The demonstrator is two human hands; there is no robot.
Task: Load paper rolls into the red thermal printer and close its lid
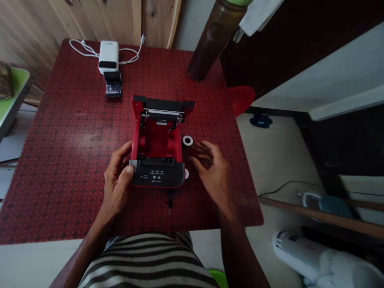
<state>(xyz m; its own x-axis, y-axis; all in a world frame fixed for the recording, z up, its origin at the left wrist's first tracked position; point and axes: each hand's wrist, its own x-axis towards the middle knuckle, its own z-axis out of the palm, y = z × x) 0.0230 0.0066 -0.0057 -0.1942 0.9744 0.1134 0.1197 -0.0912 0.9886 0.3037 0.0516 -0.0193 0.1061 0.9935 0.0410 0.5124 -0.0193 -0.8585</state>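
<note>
Open red receipt printer [157, 138] stands on red patterned table [75, 140]; left hand [117, 180] grips its front corner, fingers curled, thumb pressed on; right hand [211, 170] beside it, fingers [199, 150] spread, near small white roll [187, 140]

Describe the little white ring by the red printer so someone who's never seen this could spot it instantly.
On the red patterned table, find the open red printer. Just off its right side, beyond the right hand, lies a small white ring with a dark centre, fully visible, unlike the white piece half-hidden at the printer's front corner.
</note>
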